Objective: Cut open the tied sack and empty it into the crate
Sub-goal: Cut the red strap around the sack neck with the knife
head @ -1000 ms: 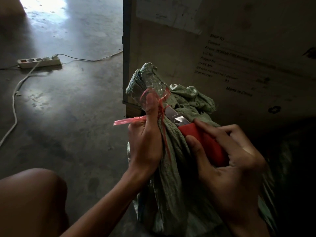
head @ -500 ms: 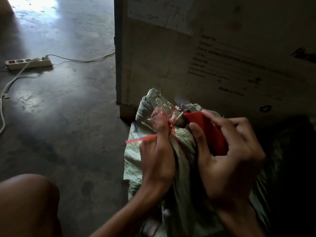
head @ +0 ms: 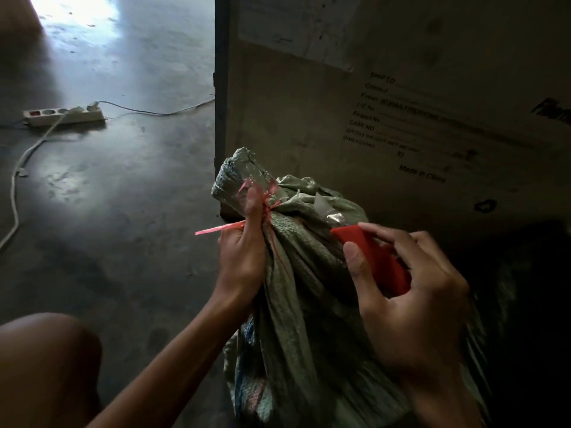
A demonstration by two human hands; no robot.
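Two hands are working at the neck of the sack (head: 302,288), which is standing on the concrete floor (head: 123,227) just in front of the crate (head: 309,103), between your arms. You are gripping the gathered neck with your left hand (head: 244,257), fingers curled round the fabric right below the knot and the thumb pointing up along the bunched top. The red tie (head: 268,202) is wrapping that neck tightly, so the sack is not yet open; one loose end of the tie is sticking out to the left past your knuckles, and thinner strands are hanging down beside your palm.

You are holding a red knife (head: 370,257) in your right hand (head: 411,291), the thumb lying along the near side of the handle and the forefinger curling over its top edge. Its blade (head: 324,205) is pointing up and to the left, lying over the sack's folds near the knot but apart from it.

The crate's side is facing you, showing printed shipping lines, among them "SHIP TO" and "Made in China". Well off to the left, a white power strip (head: 63,115) is lying on the floor with its cable (head: 15,193) trailing towards you. Your bare knee (head: 46,366) is showing at the lower left.
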